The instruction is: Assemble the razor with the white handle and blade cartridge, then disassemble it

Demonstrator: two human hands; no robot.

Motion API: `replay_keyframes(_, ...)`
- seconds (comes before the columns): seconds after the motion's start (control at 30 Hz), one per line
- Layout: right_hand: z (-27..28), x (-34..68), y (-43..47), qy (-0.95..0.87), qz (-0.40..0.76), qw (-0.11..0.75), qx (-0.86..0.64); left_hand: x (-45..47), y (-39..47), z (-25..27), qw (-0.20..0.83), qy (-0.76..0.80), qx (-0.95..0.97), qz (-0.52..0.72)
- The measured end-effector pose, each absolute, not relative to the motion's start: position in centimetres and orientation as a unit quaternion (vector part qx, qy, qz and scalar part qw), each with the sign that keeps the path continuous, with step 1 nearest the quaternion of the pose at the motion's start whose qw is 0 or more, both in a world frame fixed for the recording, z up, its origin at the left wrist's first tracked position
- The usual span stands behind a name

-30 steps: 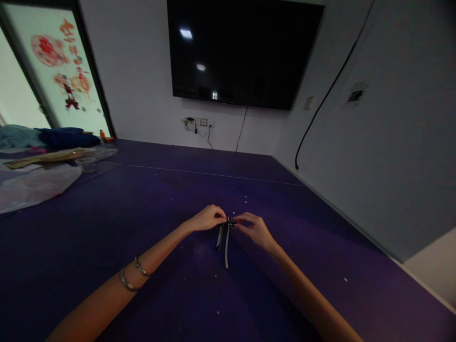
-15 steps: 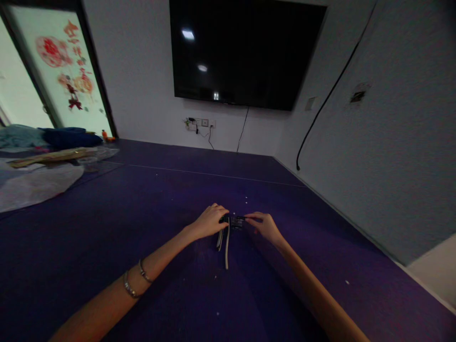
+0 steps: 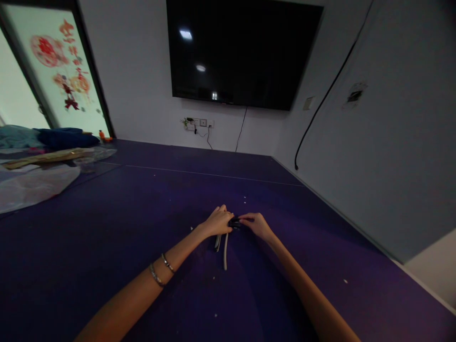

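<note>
A small black piece point(image 3: 234, 223) sits between my two hands, low over the purple surface; its exact kind cannot be made out. My left hand point(image 3: 218, 222) is closed over its left end, with the fingertips partly hidden. Thumb and forefinger of my right hand point(image 3: 258, 224) pinch its right side. Below my left hand, a pale, cord-like strip point(image 3: 225, 254) runs toward me, its upper end hidden by the hand. Shorter pale strips point(image 3: 217, 243) with a dark edge lie just left of it.
The purple surface point(image 3: 149, 266) spreads all around, dotted with small white scraps point(image 3: 345, 281). Clear plastic sheeting point(image 3: 42, 187) and dark blue cloth point(image 3: 69, 137) lie at the left. A black cable point(image 3: 322, 102) hangs along the right wall, and a large television point(image 3: 245, 52) is mounted ahead.
My left hand has shifted slightly right, covering more of the black piece. My right hand has come a little left, so the hands are closer together. The view has shifted slightly.
</note>
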State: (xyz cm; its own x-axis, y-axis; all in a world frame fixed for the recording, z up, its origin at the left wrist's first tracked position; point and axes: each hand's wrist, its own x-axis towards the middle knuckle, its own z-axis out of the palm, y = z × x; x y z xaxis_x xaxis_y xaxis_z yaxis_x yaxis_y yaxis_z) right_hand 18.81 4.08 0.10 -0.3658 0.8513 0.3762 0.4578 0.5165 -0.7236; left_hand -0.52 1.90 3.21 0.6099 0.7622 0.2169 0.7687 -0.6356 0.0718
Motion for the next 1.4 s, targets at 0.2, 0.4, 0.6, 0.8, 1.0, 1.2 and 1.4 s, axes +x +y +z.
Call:
replay_keyframes(0.2, 0.3, 18.4, 3.8, -0.791, 0.249, 0.372, -0.417, -0.5, 2.0, 2.9, 0.009, -0.427, -0.897, -0.112)
replay_keyframes(0.4, 0.2, 18.6, 3.7, -0.789, 0.241, 0.376, -0.422, -0.5, 2.1, 2.8, 0.003, -0.423, -0.897, -0.125)
replay_keyframes(0.6, -0.2, 18.6, 3.9, -0.791, 0.246, 0.366, -0.424, -0.4, 1.9, 2.8, 0.0, -0.422, -0.897, -0.131)
replay_keyframes(0.8, -0.4, 18.6, 3.9, -0.803, 0.231, 0.356, -0.418, -0.3, 1.7, 2.8, -0.002, -0.424, -0.896, -0.135)
replay_keyframes(1.0, -0.6, 18.7, 4.0, -0.824, 0.195, 0.34, -0.408, -0.3, 1.7, 2.9, -0.002, -0.423, -0.897, -0.126)
replay_keyframes(1.2, -0.7, 18.6, 3.8, -0.825, 0.186, 0.335, -0.415, -0.2, 1.5, 3.2, 0.0, -0.425, -0.897, -0.122)
replay_keyframes(1.4, -0.6, 18.7, 3.8, -0.827, 0.18, 0.324, -0.423, -0.2, 1.4, 3.3, -0.01, -0.428, -0.896, -0.122)
